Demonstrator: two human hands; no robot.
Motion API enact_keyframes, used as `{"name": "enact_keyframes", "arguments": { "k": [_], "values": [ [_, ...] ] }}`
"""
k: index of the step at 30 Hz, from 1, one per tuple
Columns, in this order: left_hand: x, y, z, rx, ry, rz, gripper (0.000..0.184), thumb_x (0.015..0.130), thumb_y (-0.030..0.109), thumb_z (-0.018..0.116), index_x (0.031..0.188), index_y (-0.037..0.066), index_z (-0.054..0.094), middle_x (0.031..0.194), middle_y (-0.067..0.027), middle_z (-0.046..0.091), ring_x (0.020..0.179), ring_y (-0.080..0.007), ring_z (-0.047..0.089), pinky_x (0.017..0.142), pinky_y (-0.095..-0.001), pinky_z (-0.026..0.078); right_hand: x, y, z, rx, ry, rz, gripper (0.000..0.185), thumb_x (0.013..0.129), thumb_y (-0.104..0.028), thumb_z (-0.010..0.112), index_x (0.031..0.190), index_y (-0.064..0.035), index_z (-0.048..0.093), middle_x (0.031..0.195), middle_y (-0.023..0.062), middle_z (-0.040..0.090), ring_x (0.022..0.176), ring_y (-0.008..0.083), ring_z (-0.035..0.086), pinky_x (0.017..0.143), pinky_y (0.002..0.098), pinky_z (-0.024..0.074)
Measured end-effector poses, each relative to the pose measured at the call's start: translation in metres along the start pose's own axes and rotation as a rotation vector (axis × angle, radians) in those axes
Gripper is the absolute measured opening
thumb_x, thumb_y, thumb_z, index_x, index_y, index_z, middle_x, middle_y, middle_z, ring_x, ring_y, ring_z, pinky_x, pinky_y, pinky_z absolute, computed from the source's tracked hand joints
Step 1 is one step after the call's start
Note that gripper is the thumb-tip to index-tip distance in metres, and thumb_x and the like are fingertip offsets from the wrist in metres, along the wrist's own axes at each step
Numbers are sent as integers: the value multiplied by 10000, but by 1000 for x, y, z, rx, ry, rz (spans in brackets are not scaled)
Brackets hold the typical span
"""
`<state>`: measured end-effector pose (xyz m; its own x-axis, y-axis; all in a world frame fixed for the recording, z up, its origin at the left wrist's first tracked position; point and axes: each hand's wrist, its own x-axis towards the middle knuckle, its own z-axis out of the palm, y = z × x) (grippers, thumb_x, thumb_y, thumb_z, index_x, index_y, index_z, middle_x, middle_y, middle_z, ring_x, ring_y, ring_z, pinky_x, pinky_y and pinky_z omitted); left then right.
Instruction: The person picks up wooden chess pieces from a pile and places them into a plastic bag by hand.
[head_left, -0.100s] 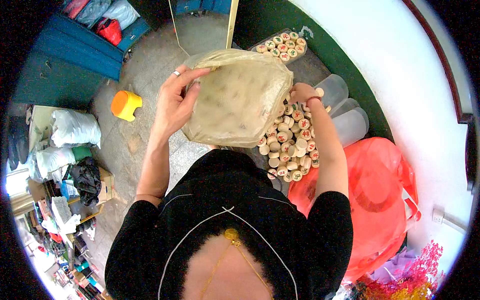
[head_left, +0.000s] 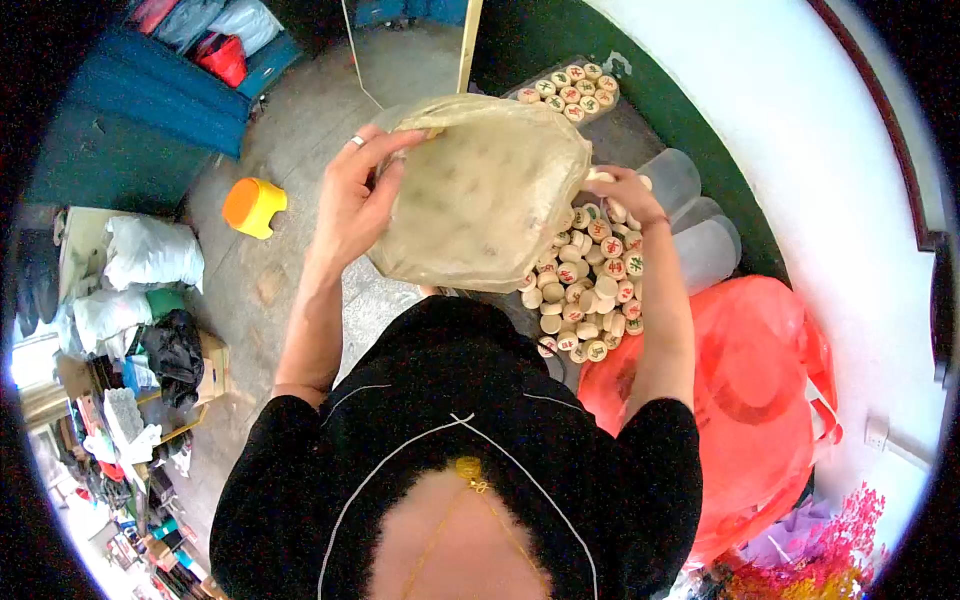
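Note:
My left hand [head_left: 362, 195] grips the rim of a yellowish translucent plastic bag [head_left: 480, 195], thumb and fingers pinched on its left edge. The bag is held up in front of my chest, and blurry shapes show through it. Just past its right edge, my right hand [head_left: 628, 192] has its fingers closed on pale round pieces. Below that hand lies a heap of wooden chess pieces [head_left: 597, 285] with red and green characters, partly hidden by the bag. Farther back, more pieces [head_left: 573, 90] sit in a grouped layer.
Clear plastic containers [head_left: 708, 245] lie right of the heap, with a large red plastic bag [head_left: 750, 370] nearer me. A yellow stool with an orange top [head_left: 255, 207] stands on the floor at left. A mirror [head_left: 410, 60] stands at the back.
My right hand has shifted slightly right, away from the bag's edge, and pale pieces now show at its fingers. My left hand still holds the bag.

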<state>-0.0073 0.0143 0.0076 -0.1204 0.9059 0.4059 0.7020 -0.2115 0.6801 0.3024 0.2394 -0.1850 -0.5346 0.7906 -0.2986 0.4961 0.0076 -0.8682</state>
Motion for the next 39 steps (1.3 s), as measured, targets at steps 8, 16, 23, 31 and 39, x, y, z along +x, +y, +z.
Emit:
{"name": "enact_keyframes", "arguments": {
  "k": [8,16,23,31,39],
  "values": [
    [-10,1,2,-49,14,-65,274,760,-20,475,1000,33,596,720,-53,426,612,-141,406,548,-257,331,-130,-71,51,1334,-342,-405,626,741,-534,589,1200,-135,440,1080,108,486,581,126,445,465,244,373],
    [-10,2,1,-17,55,-50,288,755,-19,475,1018,30,584,725,-75,430,598,-166,416,552,-264,350,-121,-128,115,1262,-362,-6,490,824,-382,564,1176,-65,439,1011,139,551,638,179,537,501,296,466],
    [-16,7,9,26,34,-21,298,757,-36,465,1025,26,580,738,-81,453,585,-172,428,544,-271,366,-115,-191,127,1345,-266,321,358,813,-386,588,1035,-116,513,851,74,583,585,174,562,476,275,468],
    [-16,9,3,41,26,-34,304,750,-40,473,1022,35,585,733,-74,455,591,-168,432,542,-273,362,-75,-152,157,1363,-271,232,348,787,-388,622,997,-134,510,790,53,556,573,166,532,498,278,452],
    [-15,8,8,35,40,10,295,752,-35,476,1019,31,582,737,-71,452,582,-162,421,537,-272,359,-81,-157,151,1453,-262,320,361,791,-394,614,995,-121,495,810,69,549,543,162,514,501,275,448]
  ]
}}
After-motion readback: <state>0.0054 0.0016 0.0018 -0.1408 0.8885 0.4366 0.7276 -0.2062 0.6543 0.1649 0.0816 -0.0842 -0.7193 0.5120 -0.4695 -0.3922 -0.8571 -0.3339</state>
